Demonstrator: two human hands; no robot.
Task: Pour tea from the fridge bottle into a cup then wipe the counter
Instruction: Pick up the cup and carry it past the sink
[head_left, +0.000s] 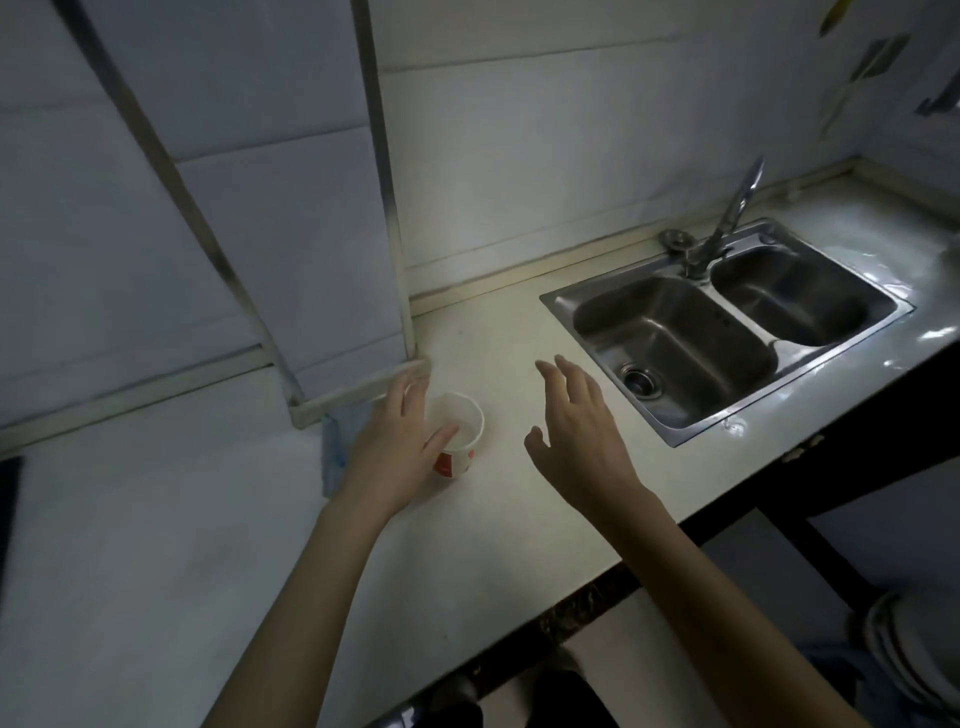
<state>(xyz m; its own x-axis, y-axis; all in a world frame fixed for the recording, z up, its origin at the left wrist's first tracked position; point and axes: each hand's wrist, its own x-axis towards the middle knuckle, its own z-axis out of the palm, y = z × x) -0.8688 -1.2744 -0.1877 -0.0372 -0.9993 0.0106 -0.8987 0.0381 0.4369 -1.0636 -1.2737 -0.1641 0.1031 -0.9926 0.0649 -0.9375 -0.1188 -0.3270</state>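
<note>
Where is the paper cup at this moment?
In the head view, the paper cup stands on the counter left of the sink, beside the left hand.

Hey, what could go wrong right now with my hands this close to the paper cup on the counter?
The left hand is right against the paper cup, thumb at its rim; a light cup may tip with a small nudge. No bottle is in view, so pouring cannot start yet. The blue cloth lies partly under the left hand beside the cup, so dragging it out might catch the cup.
</note>
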